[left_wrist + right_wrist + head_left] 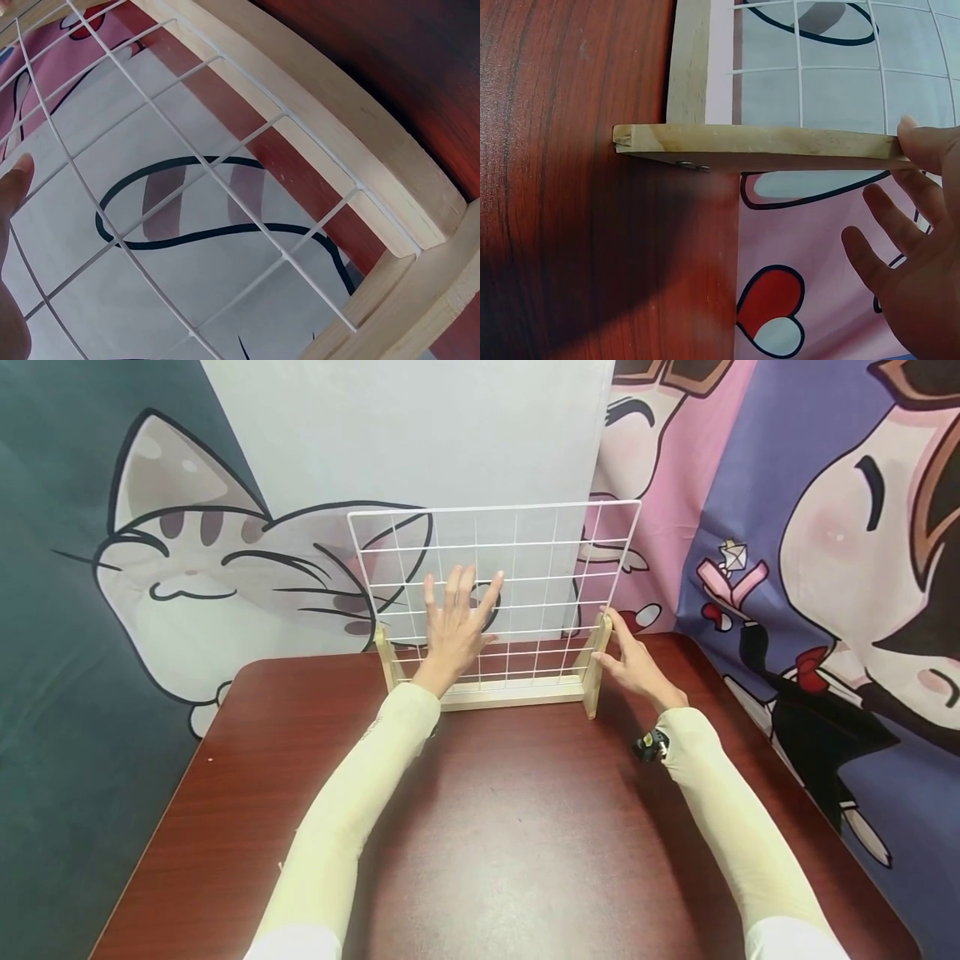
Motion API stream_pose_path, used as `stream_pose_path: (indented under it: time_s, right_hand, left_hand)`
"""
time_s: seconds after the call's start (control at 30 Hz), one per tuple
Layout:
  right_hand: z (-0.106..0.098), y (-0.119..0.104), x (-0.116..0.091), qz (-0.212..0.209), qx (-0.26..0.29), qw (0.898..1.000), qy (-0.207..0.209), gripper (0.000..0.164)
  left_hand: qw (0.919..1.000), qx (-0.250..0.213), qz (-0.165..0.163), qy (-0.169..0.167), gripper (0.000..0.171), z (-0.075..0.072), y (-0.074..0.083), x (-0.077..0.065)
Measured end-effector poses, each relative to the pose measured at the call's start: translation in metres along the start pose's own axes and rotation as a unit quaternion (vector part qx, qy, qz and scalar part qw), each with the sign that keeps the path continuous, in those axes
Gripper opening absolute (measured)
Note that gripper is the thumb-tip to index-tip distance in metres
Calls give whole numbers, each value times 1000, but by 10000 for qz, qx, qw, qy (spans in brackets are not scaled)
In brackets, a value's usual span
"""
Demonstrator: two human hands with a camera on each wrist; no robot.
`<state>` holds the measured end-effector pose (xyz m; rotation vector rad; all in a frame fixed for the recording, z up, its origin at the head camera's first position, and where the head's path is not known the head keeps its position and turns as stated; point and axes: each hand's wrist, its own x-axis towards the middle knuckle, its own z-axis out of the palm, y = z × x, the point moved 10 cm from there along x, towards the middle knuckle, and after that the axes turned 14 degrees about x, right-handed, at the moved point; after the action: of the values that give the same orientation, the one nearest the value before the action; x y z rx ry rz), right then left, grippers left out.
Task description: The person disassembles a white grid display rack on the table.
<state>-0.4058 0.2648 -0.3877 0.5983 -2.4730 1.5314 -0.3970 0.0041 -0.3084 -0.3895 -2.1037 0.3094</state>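
Observation:
A white wire grid panel (pixel 495 508) stands upright in a pale wooden stand at the far part of the table. My left hand (pixel 456 625) has its fingers spread in front of the grid, overlapping its wires; in the left wrist view only part of this hand (pixel 10 191) shows at the left edge. My right hand (pixel 633 664) pinches the upper end of the stand's right side piece (pixel 765 141) between thumb and forefinger, the other fingers loose. A wooden crossbar (pixel 513 695) runs along the bottom, joining the right side piece to the left side piece (pixel 386 656).
The dark red-brown table (pixel 480 827) extends toward me from the stand. Behind it hangs a cloth backdrop (pixel 510 435) with cartoon animals, close to the table's far edge. A small dark device (pixel 651 745) sits at my right wrist.

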Motion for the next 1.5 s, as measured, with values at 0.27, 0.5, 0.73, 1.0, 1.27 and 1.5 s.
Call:
stream_pose_path:
  time_s: [0.27,0.5,0.73,1.0,1.27,1.5]
  right_hand:
    - [3,-3,3,4,53,10000,36,82]
    - [4,-2,2,35,-9,10000,33,82]
    - [3,-3,5,-16,-101,9999,-39,84]
    - [-3,-3,2,68,-156,9999,2,84]
    - [1,-2,0,34,-137,9999,-32,83]
    - [1,0,-4,47,-134,9999,22,83]
  left_hand:
    - [9999,-60,18,131,112,-5,-2,2]
    - [9999,-18,71,132,111,-5,-1,3]
    - [9994,142,81,291,108,-13,-5,11]
    - [9988,-74,-29,480,109,-30,-14,35]
    - [9992,-167,-26,360,111,-29,-20,36]
    - [9981,-177,-25,591,110,-43,-26,49]
